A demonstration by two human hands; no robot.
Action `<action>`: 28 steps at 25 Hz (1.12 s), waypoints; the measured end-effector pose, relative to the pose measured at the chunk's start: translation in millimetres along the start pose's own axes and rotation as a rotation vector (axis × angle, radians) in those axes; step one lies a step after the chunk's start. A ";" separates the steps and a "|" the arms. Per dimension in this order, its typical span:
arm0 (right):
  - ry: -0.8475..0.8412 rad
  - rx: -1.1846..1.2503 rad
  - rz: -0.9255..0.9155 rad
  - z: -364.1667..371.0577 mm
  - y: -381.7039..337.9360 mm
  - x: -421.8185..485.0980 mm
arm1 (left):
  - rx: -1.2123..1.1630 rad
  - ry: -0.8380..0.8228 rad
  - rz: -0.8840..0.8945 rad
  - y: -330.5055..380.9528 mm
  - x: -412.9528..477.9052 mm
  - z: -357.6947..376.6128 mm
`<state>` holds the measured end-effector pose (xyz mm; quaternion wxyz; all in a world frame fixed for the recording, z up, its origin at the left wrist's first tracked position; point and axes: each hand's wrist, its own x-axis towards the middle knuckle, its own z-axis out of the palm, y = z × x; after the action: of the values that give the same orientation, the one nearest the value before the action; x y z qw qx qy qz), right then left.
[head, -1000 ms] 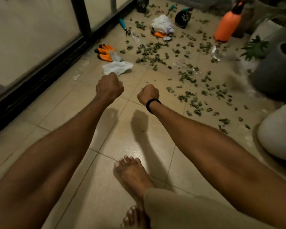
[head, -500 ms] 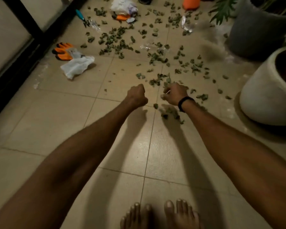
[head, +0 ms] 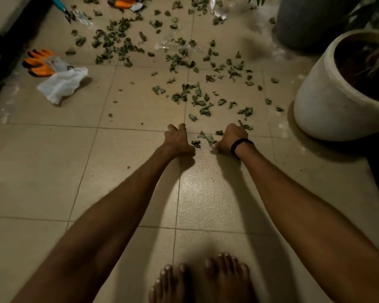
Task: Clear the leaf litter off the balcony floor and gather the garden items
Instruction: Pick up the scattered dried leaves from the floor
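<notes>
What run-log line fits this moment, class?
stage: gathering leaves | left hand: fingers down beside them | right hand: curled round some | orange gloves, white cloth: lying left, untouched
</notes>
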<state>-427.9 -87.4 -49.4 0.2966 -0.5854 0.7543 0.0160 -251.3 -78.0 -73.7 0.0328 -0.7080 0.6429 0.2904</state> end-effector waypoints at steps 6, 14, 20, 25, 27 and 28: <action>-0.007 -0.015 0.023 22.8 14.2 -6.3 | -0.031 0.106 0.045 3.3 3.8 21.1; 0.034 0.045 0.065 20.5 16.1 -1.8 | -0.205 0.343 0.163 -7.9 7.1 34.0; 0.133 0.044 -0.058 39.3 8.6 2.8 | -0.221 0.359 0.207 -8.4 14.0 36.9; 0.168 0.063 -0.038 29.9 6.7 4.9 | -0.287 0.379 0.188 -14.5 14.9 38.7; 0.225 0.142 -0.103 32.5 6.2 5.4 | -0.366 0.393 0.176 -16.9 17.0 38.1; 0.238 0.177 -0.143 34.3 5.2 5.7 | -0.441 0.395 0.150 -17.8 18.4 36.9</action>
<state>-418.7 -78.0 -82.0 0.2559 -0.6072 0.7389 -0.1410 -248.3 -75.9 -118.4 -0.2686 -0.6915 0.6087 0.2814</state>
